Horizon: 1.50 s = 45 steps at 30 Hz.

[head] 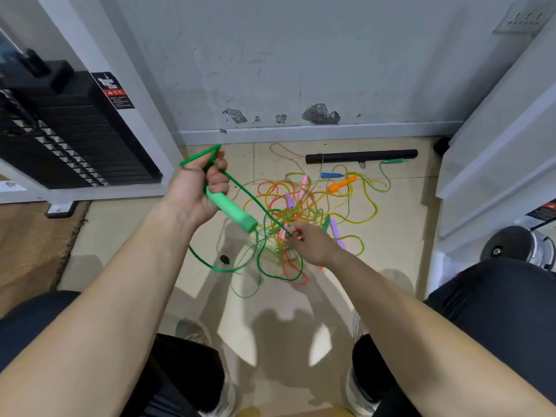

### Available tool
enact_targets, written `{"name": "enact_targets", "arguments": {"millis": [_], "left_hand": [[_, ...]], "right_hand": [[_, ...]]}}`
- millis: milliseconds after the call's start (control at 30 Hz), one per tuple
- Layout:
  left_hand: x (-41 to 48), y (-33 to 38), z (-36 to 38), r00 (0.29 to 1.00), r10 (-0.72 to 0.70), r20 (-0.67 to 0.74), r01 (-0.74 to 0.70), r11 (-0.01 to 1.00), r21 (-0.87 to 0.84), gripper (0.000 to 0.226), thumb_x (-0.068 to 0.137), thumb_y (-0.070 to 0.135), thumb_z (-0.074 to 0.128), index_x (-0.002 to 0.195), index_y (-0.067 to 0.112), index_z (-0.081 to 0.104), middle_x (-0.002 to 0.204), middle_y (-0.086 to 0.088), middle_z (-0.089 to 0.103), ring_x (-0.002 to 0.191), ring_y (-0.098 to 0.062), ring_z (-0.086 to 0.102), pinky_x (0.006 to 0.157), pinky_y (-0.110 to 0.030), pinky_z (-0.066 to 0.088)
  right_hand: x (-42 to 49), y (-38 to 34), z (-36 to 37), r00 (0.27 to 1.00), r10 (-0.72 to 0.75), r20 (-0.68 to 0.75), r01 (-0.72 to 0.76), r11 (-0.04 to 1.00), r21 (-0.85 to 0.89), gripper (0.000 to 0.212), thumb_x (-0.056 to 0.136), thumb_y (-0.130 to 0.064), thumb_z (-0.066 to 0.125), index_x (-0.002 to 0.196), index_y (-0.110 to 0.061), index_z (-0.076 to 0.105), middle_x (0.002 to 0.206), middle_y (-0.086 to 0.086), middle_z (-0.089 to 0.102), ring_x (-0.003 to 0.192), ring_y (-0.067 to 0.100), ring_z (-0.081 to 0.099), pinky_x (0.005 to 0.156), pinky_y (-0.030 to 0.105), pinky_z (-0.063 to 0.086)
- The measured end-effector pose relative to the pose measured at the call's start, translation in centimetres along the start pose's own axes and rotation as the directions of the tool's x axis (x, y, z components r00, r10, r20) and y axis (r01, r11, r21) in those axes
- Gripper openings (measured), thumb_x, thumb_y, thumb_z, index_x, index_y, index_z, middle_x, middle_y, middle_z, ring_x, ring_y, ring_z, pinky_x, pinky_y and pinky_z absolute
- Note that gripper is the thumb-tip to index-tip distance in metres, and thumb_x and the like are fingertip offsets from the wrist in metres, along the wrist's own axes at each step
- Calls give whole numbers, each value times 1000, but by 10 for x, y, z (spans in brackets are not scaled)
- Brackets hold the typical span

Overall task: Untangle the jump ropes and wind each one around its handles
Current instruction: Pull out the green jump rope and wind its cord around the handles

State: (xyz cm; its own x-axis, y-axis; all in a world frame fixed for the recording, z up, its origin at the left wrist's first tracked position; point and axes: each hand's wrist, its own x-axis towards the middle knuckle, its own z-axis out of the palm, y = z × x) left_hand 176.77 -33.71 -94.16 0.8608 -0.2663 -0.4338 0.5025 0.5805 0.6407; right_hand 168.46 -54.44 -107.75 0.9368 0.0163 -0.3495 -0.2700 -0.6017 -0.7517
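Standing at far left: a black stacked-plate weight machine [75, 136] is sitting in its white frame, well apart from the work.
Left hand: the left hand [197, 188] is gripping a light green plastic jump-rope handle [233, 210], fingers curled round its upper end. The handle is pointing down and to the right, held above the floor.
Cord: the dark green plastic cord [255, 201] is looping above the left knuckles, then running taut down to the other hand. How many turns are lying on the handle I cannot tell.
Right hand: the right hand [311, 245] is pinching that cord between thumb and fingertips, just above the heap.
Heap: a tangle of yellow, pink, orange and green ropes [319, 203] is lying on the beige tiled floor [120, 236], with purple, pink, blue and orange handles lying in or beside it.
Second green handle: a darker green handle [394, 161] is lying near a long black padded bar [361, 156] by the wall, well apart from both hands. Judging it the mate of the held one.
Far right: a chrome-and-black dumbbell [517, 248] is resting beside the white frame.
Risk, tightening: slack green loops are lying threaded through the heap, so a hard pull is likely to be cinching knots rather than freeing cord.
Risk, dragging: the far handle may be snagging other ropes as it is drawn in.
Risk, unwinding: loose turns may be slipping off the handle if the left grip is easing.
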Motion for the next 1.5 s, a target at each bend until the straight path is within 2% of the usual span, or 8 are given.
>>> {"name": "enact_targets", "arguments": {"millis": [100,267,500,667,867,1100,1267,1500], "left_hand": [[13,-5,-21,965,199,-168,-156,959,238,26,106,28,44,87,17,58,70,5,62,41,-1,39,35,-13,25],[20,-59,-43,957,269,-108,-60,547,835,16,103,20,53,112,17,66,108,-2,67,51,-4,62,35,-14,28],[10,-107,-12,945,-47,324,-251,531,809,41,94,5,65,135,10,59,127,-7,65,88,-13,62,62,-15,47],[11,-103,7,951,173,258,-308,420,854,23,101,24,56,93,5,68,77,-3,68,54,0,53,50,-14,41],[-5,-73,29,969,125,213,-240,676,697,29,104,26,52,83,9,63,62,-2,60,47,-10,42,39,-18,28],[-9,-31,51,986,12,165,-78,913,401,22,104,30,47,90,15,57,68,3,65,44,-1,37,35,-10,22],[8,-7,30,991,130,-38,-107,922,373,24,106,30,46,90,16,57,74,2,72,43,-2,35,35,-11,23],[26,-39,-35,980,43,-193,168,334,927,34,105,32,51,106,-1,61,81,-13,73,38,-8,48,33,-15,27]], "right_hand": [[3,-10,-18,989,61,-134,-33,979,200,22,98,-12,58,76,-14,60,71,-1,61,68,19,57,64,27,47],[7,-67,-61,981,17,-192,95,824,558,13,101,-6,53,97,3,61,71,7,60,50,16,53,50,27,44],[1,-144,-98,987,-102,-123,159,646,746,20,103,-7,49,87,-7,62,67,-1,59,46,10,54,48,18,45],[-5,-160,-112,981,-107,-164,196,513,836,20,105,-13,49,90,-7,62,71,1,64,52,12,59,53,20,50],[2,-98,-90,908,197,-369,96,760,643,21,91,-15,48,76,-15,61,71,5,55,52,18,48,47,24,35],[-33,-44,-18,976,183,118,-217,790,574,49,102,-15,30,67,-15,64,60,-6,70,56,2,63,53,13,43],[-41,-26,-12,970,188,153,-238,854,462,45,104,-30,37,69,-13,60,75,8,69,74,18,63,75,27,43],[-34,-57,-52,992,127,-23,-85,777,624,31,107,-27,43,81,-15,53,72,6,62,70,21,71,63,35,57]]}}
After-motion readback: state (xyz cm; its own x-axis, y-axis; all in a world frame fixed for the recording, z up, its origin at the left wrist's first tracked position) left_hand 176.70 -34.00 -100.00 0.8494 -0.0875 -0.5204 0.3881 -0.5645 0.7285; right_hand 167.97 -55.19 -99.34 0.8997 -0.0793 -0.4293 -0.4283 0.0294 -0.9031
